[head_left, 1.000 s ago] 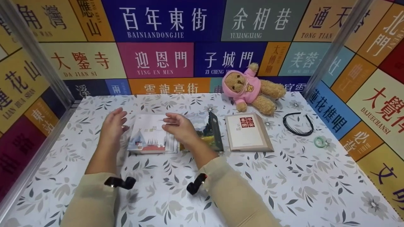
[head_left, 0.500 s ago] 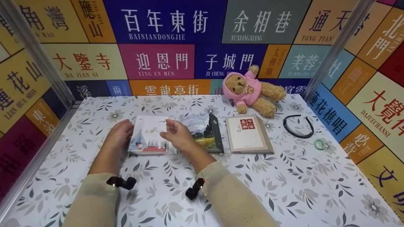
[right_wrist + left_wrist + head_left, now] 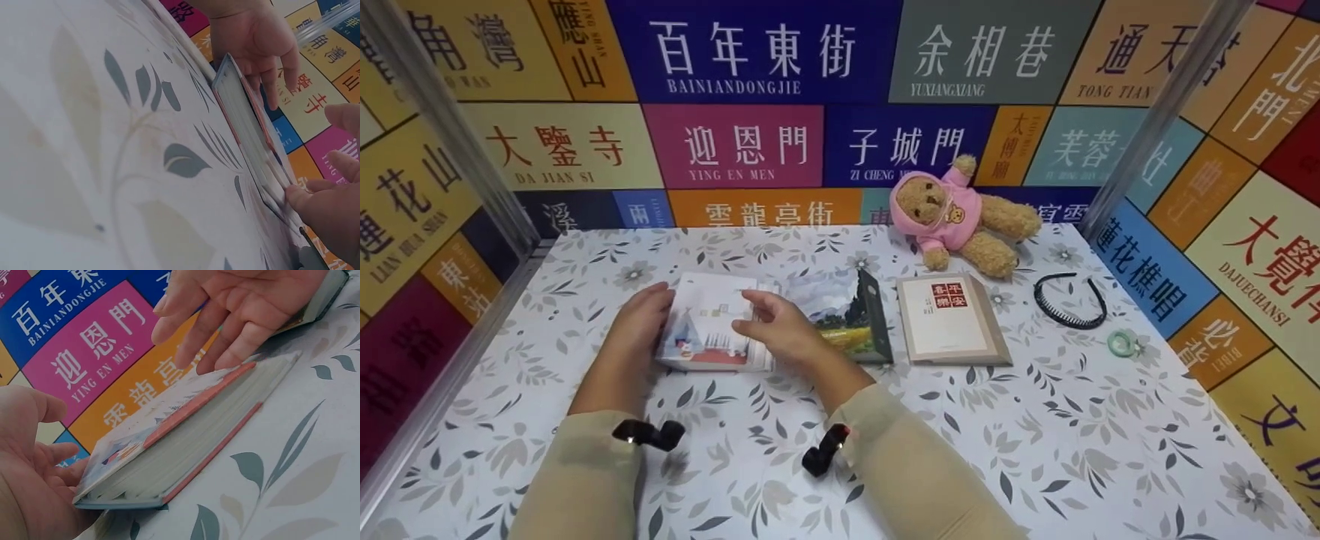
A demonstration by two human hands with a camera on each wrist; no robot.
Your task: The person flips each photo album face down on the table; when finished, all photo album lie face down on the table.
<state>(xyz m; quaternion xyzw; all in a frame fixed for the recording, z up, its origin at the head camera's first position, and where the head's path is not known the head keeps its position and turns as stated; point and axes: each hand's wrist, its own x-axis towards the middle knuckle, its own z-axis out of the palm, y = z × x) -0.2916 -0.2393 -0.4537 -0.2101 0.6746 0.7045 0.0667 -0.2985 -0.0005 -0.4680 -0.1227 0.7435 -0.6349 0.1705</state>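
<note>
A small hardcover book (image 3: 711, 319), its pale cover printed with a blue tent and a red strip, lies flat on the patterned cloth. My left hand (image 3: 636, 330) is at its left edge; in the left wrist view its fingers (image 3: 67, 464) touch the blue spine side, the thumb standing away. Over the right edge is my right hand (image 3: 784, 326), fingers apart and loosely bent. In the right wrist view its thumb (image 3: 298, 199) appears to touch the book's near right corner. The book's right edge is partly covered by this hand in the head view.
Right of the book stand a landscape-painted book or box (image 3: 847, 315) with a dark side and a tan box (image 3: 952, 319) with a white label. Farther right lie a black headband (image 3: 1069, 301) and a green ring (image 3: 1121, 343). A pink-hooded teddy bear (image 3: 952, 214) leans at the back wall.
My left hand has come down and in to the book's left edge. The book has shifted slightly left, and my right hand has moved a little left with it.
</note>
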